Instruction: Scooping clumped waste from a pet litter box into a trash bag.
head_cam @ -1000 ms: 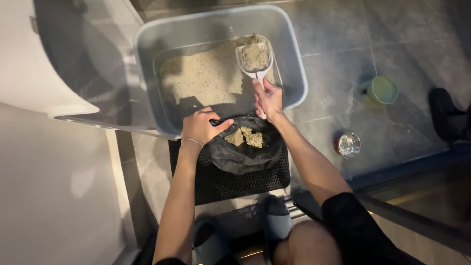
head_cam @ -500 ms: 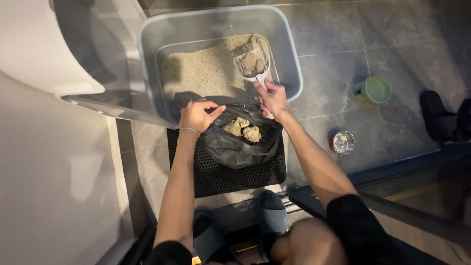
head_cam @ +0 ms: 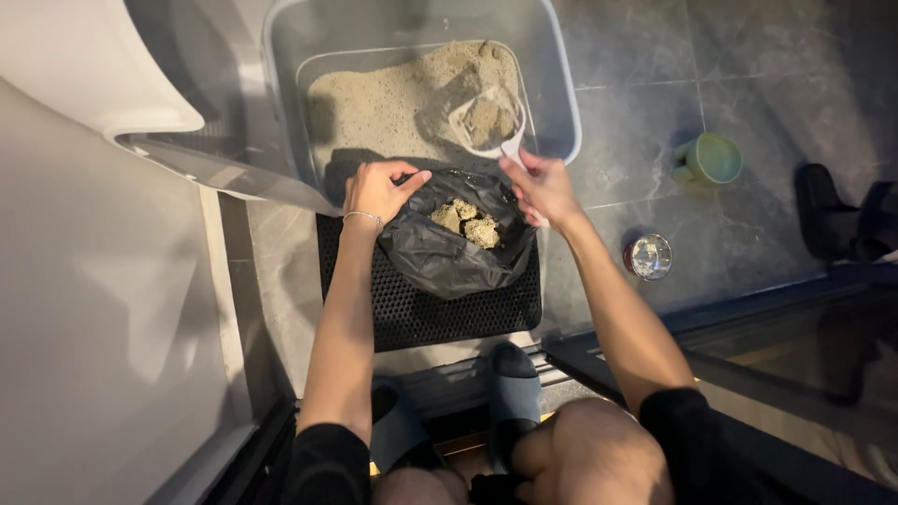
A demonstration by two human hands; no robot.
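Black plastic bag (head_cam: 456, 245), mouth held open at its rim by the left hand (head_cam: 376, 190), fingers pinched on the edge; several litter clumps inside; rests on a black perforated mat (head_cam: 440, 313). White scoop (head_cam: 486, 120), loaded with clumps, its handle gripped by the right hand (head_cam: 543, 187), hovers over the grey litter tray (head_cam: 561, 103). Step, as judged: sifting and lifting. Next calls for carrying the scoop level over the bag, then tipping.
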